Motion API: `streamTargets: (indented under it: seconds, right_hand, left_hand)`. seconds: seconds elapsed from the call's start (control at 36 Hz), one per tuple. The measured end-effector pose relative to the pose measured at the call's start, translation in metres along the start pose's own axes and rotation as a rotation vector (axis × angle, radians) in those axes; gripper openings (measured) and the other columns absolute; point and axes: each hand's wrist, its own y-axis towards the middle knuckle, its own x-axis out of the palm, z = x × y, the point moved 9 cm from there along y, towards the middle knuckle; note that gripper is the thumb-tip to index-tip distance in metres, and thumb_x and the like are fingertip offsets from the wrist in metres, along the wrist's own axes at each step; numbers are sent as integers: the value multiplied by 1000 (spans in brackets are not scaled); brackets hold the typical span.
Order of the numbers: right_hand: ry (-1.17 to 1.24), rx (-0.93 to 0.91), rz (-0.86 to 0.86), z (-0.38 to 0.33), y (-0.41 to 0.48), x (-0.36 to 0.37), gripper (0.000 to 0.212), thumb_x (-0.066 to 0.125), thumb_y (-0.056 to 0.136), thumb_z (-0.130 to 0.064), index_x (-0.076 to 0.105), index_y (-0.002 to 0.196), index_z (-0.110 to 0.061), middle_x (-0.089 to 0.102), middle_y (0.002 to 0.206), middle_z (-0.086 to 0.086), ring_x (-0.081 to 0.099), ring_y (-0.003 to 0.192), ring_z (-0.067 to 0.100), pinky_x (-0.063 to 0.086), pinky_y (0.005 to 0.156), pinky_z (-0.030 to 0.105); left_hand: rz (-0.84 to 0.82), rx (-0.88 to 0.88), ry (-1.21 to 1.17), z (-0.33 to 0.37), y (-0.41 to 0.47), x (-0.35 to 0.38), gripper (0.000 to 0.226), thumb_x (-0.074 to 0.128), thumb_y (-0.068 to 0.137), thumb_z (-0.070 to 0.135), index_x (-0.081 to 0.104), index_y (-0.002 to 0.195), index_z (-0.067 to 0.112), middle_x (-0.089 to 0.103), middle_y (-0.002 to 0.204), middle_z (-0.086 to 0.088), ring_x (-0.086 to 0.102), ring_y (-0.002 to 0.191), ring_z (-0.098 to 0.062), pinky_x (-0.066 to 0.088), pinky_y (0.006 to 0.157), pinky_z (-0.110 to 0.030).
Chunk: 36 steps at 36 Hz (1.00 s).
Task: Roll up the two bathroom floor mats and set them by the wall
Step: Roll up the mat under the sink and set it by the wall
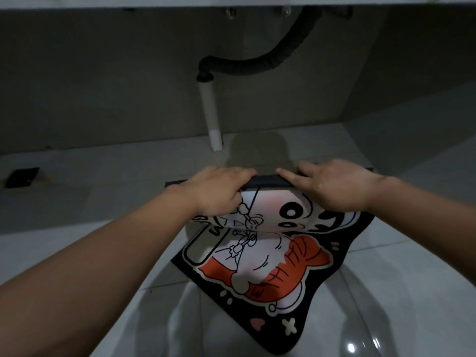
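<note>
A black floor mat (260,274) with a white and orange cartoon print lies on the pale tiled floor in front of me. Its far end is curled over into a thick fold. My left hand (219,191) grips that fold on the left, fingers over the top and thumb underneath. My right hand (332,186) presses on the fold's right side, fingers spread flat over its black back. The near part of the mat lies flat. A second, greyish mat (260,148) appears to lie beyond the hands, mostly hidden.
The dark wall (103,86) runs just behind. A black corrugated drain hose (257,65) and a white pipe (212,117) drop from under a basin to the floor. A dark floor drain (22,177) sits at far left. Glossy tiles spread around.
</note>
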Motion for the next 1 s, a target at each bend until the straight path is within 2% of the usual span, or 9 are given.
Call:
streamTargets:
  seconds: [0.08,0.17,0.25,0.33,0.47,0.67,0.78,0.89,1.0]
  right_hand:
    - [54,-15,34,-2,-4,2,69,29,95,-38,-8,150,-21,42,117,5,51,80,22,46,65,36]
    - [66,-13,36,-3,-5,5,69,31,95,-37,-8,150,-22,41,115,3,52,83,21,47,67,38]
    - [39,16,66,1,-2,2,77,46,90,-24,-1,151,-21,44,109,5,51,68,21,45,55,36]
    - [133,-19,216,7,-6,-6,83,67,74,-7,27,146,-18,54,96,10,46,49,22,40,38,32]
    - [305,-6,344,11,-13,-15,58,68,75,0,40,121,-21,62,93,13,58,55,31,47,41,36]
    - [217,10,276,10,-10,-11,43,73,71,-2,59,111,-12,59,91,13,53,46,30,35,36,28]
    - [234,17,229,6,-10,-4,41,68,80,-20,56,118,-14,56,100,11,53,51,25,34,43,28]
    - [223,53,149,7,-7,8,56,69,76,-10,44,124,-21,50,103,7,49,54,20,40,42,32]
    - [313,129,137,13,-7,2,41,63,81,-10,44,115,-21,52,100,4,56,68,26,48,53,40]
  left_hand:
    - [-3,-16,4,-1,-1,0,50,47,85,12,38,132,25,58,125,-2,57,104,-25,34,72,-29]
    - [6,-38,18,-3,-1,-2,48,49,84,8,40,129,23,59,117,-3,57,98,-25,37,68,-30]
    - [34,-46,63,-3,0,-2,50,50,81,4,39,126,22,58,110,-4,57,94,-26,40,65,-34]
    - [85,-30,73,-5,-2,-4,54,49,80,2,38,129,22,58,109,-3,58,96,-25,38,65,-33]
    - [105,-5,68,-2,-4,-8,51,48,83,15,35,132,22,57,116,0,56,102,-21,30,70,-29]
    - [103,-10,0,-4,-2,-6,44,45,87,16,38,130,21,54,115,-1,53,104,-22,28,74,-28]
    - [84,-28,-10,-8,-1,0,48,53,83,6,41,126,23,53,109,1,52,101,-19,31,75,-27]
    - [75,-64,-18,-14,-2,2,37,54,86,5,45,117,23,55,104,-1,52,91,-20,34,70,-30]
    - [34,-137,-30,-23,0,3,23,50,91,12,49,110,23,53,90,-6,52,78,-24,41,64,-34]
